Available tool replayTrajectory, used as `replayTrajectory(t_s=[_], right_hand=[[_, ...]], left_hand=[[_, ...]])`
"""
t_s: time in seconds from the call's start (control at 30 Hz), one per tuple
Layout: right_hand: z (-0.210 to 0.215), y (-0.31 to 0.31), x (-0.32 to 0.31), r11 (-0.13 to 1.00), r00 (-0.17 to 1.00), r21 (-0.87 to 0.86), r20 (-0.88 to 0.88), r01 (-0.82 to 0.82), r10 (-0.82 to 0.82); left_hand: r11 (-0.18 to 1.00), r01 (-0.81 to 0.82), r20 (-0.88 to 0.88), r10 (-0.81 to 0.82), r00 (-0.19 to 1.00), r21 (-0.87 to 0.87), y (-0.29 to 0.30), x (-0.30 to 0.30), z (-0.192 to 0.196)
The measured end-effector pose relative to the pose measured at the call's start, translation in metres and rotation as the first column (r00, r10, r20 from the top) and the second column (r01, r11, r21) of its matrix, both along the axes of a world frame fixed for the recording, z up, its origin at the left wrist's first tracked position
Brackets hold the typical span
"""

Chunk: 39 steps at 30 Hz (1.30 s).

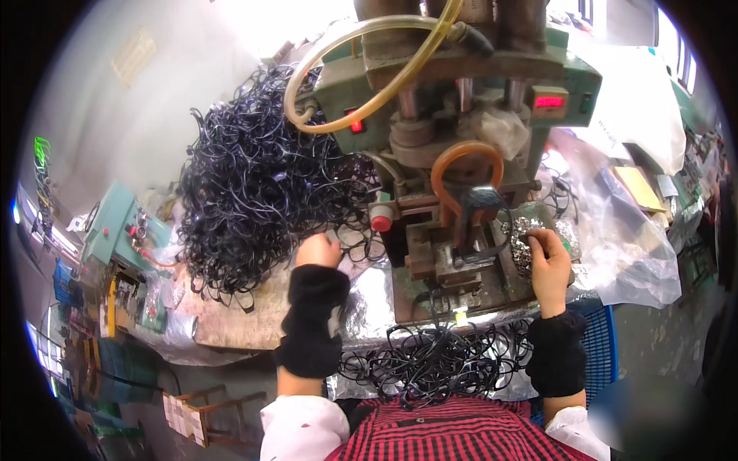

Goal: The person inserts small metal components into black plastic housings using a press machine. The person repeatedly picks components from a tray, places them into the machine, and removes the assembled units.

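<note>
My left hand (319, 250) is at the near edge of a large heap of thin black looped pieces (261, 177). Its fingers are curled in, and whatever they hold is hidden. On the right, my right hand (550, 265) pinches its fingertips together beside a pile of small shiny metal parts (524, 230); anything between them is too small to make out. Between my hands stands a green press machine (453, 69). A black looped piece (466, 230) sits at its metal fixture (430, 253), below a curved orange-brown tube (440, 173).
More black loops (438, 361) lie at the table's front edge, close to my body. A red button (380, 223) sits left of the fixture. At the right are plastic sheeting (630, 253) and a blue basket (602, 342). A small stool (186, 419) stands low at the left.
</note>
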State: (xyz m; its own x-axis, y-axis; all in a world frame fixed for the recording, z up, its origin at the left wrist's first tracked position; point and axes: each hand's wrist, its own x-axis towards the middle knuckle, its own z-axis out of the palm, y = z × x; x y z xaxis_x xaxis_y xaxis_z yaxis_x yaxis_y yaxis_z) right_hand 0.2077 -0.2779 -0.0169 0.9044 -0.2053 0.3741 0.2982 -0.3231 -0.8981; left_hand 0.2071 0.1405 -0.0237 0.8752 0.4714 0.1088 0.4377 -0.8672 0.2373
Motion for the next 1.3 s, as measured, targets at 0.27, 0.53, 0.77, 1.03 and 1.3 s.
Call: replayTrajectory(t_s=[0.27,0.53,0.77,1.03,1.3], right_hand=[[-0.022,-0.057,-0.052,0.969,0.971,0.072,0.007,0.237,-0.238],[0.058,0.019,-0.036,0.989,0.973,-0.093,0.189,-0.113,0.129],[0.043,0.073,-0.025,0.844,0.953,0.450,0.065,-0.292,0.295],[0.078,0.083,-0.044,0.750,0.912,0.552,0.051,-0.365,0.406],[0.027,-0.007,-0.003,0.818,0.964,-0.534,0.247,0.216,-0.093]], left_hand=[[0.968,0.023,-0.008,-0.025,1.000,-0.251,0.021,0.011,-0.082],[0.327,0.264,0.300,0.062,0.952,-0.907,-0.011,-0.029,-0.011],[0.086,0.584,0.590,0.164,0.791,-0.807,-0.065,-0.059,0.005],[0.280,0.859,0.898,0.237,0.370,-0.428,-0.105,-0.072,0.097],[0.239,0.866,0.872,-0.116,0.475,-0.439,-0.188,-0.083,0.126]])
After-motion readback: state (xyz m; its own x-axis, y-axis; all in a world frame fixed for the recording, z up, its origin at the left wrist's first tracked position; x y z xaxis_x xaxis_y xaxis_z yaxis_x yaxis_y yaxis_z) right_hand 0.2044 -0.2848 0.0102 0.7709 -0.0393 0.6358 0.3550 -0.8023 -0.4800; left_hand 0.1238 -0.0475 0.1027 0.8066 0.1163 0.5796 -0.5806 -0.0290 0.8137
